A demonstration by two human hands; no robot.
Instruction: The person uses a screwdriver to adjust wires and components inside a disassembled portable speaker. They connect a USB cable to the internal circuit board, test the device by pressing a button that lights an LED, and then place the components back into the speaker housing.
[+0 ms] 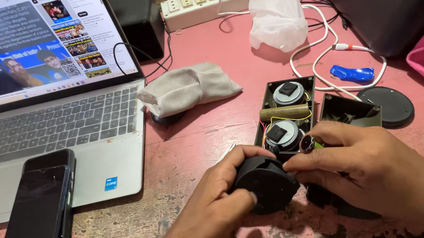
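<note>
Two hands share one black round speaker part [267,185], held just above the worn pink table [199,144]. Left hand [210,209] cups its side, fingers wrapped closed on it; right hand [368,167] pinches its upper edge, steadying it for close work. Immediately behind lies an opened speaker housing [284,112] with two drivers exposed. A smartphone [38,222] rests on the laptop [46,136]; white cable [322,53] trails nearby.
</note>
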